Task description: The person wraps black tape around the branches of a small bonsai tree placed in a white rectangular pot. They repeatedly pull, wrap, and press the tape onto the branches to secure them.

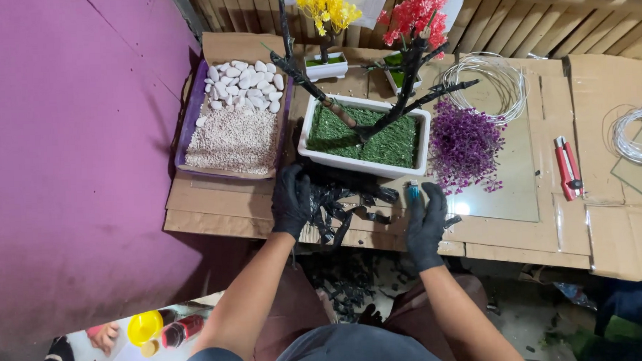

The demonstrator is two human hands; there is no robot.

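Both my hands wear black gloves. My left hand (291,201) rests palm down on the cardboard-covered table edge, just in front of a white rectangular planter (319,153) lined with green turf. A bare black branched tree (397,110) rises from the planter. My right hand (426,223) is closed around a small blue lighter (412,191), near the planter's front right corner. A heap of black tape scraps (343,208) lies between my hands.
A purple tray (191,121) at the left holds white pebbles and fine gravel. Purple artificial flowers (464,145), wire coils (499,78), a red utility knife (567,166) and a glass sheet (510,188) lie at the right. Yellow and red small trees stand behind.
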